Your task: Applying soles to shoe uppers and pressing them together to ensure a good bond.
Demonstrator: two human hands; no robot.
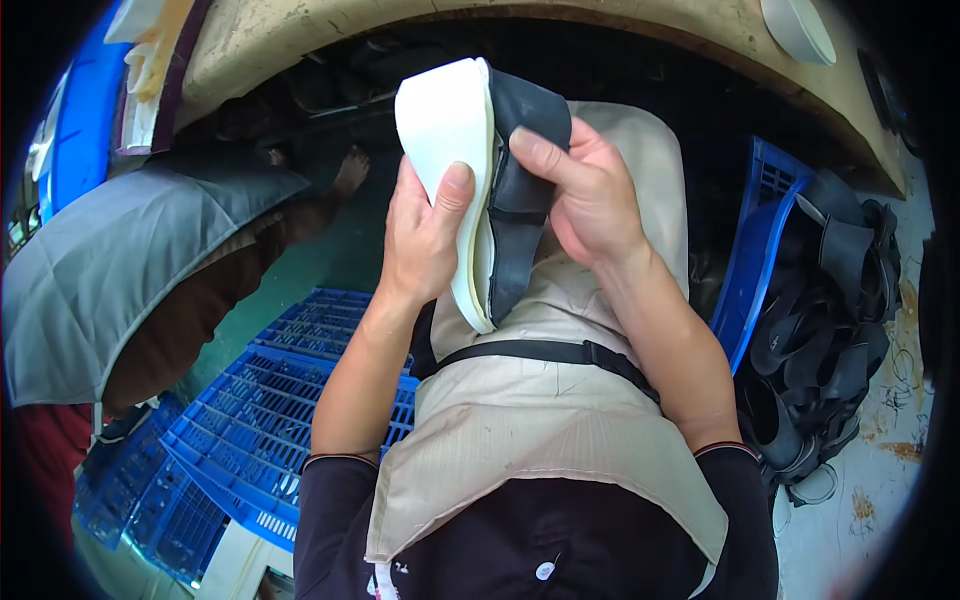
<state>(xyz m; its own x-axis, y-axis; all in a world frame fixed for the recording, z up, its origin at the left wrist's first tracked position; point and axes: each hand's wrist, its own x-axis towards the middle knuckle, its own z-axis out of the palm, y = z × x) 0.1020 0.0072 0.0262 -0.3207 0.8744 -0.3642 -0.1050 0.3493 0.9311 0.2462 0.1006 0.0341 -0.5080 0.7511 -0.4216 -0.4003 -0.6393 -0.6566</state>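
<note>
White sole (440,110): one, between left grip (423,240) and right grip (597,195). Black upper (527,98): set along sole, that much apparently done; edge uneven beside right grip, so seating perhaps unfinished. Left grip: clasping sole, palm inward, elbow bent. Right grip: grasping upper, forearm slanting inward. Black shoes (795,345): heaped, right of right grip.

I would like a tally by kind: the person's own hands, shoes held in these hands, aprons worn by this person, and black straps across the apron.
Own hands: 2 (left hand, right hand)
Held shoe, white and black: 1
Beige apron: 1
Black strap: 1
Total: 5
</note>
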